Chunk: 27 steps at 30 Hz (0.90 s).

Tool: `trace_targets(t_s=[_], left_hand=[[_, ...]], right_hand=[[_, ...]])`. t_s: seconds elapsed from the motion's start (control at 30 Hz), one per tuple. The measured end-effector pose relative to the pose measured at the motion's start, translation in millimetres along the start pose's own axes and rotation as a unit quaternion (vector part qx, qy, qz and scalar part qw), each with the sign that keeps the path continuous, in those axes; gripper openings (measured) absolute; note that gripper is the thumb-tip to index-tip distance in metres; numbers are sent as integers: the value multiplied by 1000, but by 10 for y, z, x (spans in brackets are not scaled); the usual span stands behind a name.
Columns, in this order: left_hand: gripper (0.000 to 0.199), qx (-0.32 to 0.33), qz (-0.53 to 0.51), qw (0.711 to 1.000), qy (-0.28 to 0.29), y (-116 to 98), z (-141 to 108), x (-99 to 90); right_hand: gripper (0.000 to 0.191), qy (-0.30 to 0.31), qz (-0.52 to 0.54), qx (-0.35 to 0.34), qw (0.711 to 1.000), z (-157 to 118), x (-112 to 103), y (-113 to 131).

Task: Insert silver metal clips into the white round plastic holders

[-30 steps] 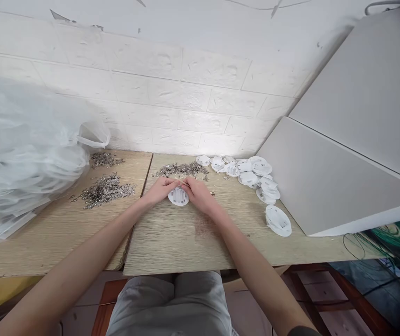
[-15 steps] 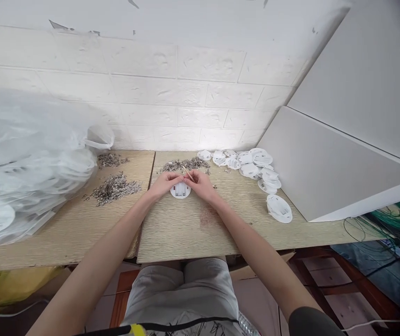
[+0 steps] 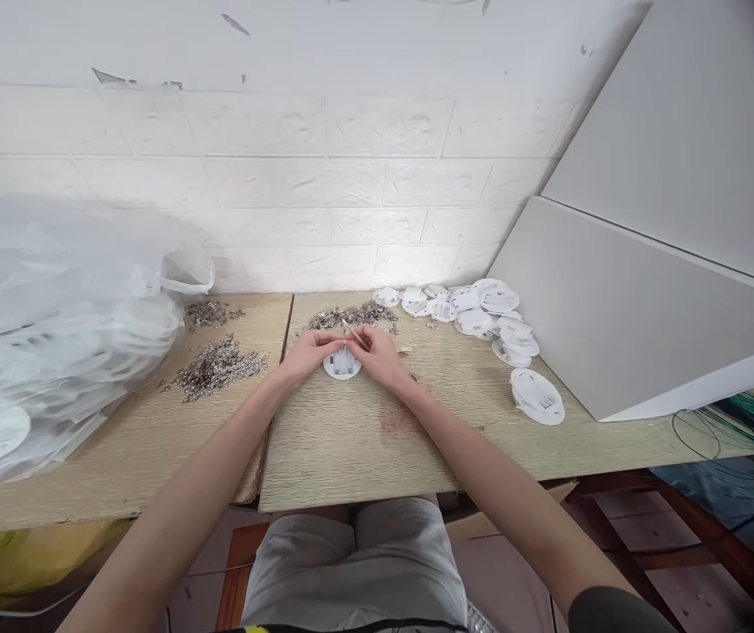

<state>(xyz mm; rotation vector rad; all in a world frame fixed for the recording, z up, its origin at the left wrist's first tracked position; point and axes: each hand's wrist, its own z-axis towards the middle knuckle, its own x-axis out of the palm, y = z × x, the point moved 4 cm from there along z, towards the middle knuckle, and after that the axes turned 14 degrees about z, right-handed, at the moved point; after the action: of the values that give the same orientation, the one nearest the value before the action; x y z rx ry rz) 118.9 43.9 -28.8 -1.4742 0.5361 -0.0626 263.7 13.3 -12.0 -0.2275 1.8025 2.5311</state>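
Note:
A round white plastic base (image 3: pixel 342 366), with a slotted recess like a battery compartment, lies on the wooden table in front of me. My left hand (image 3: pixel 311 354) pinches its far left edge between thumb and fingers. Closed around a thin wooden stick (image 3: pixel 352 331), my right hand (image 3: pixel 378 354) has its thumb and fingertips at the far edge of the same base. Both thumbs nearly meet there, and the fingers hide whatever small part lies between them. Just beyond the hands is a pile of small metal pieces (image 3: pixel 367 313).
Further metal pieces (image 3: pixel 219 367) are heaped on the left board. A large clear bag (image 3: pixel 67 264) of white discs fills the far left. Several white bases (image 3: pixel 475 323) lie at back right, with another stack (image 3: pixel 538 396) nearer me. A white panel (image 3: pixel 641 308) stands to the right.
My view has shifted slightly, so the table sits a little lower. Both hands stay on the white base, with only a small shift of the right fingers and stick.

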Motion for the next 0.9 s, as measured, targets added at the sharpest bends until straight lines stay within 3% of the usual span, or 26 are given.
trace_targets(t_s=[0.6, 0.9], left_hand=[[31, 52, 95, 994, -33, -59, -38, 42], [21, 5, 53, 997, -57, -9, -34, 37]], right_hand=[[7, 24, -19, -20, 999, 32, 1, -72], [14, 22, 8, -9, 1000, 27, 5, -68]])
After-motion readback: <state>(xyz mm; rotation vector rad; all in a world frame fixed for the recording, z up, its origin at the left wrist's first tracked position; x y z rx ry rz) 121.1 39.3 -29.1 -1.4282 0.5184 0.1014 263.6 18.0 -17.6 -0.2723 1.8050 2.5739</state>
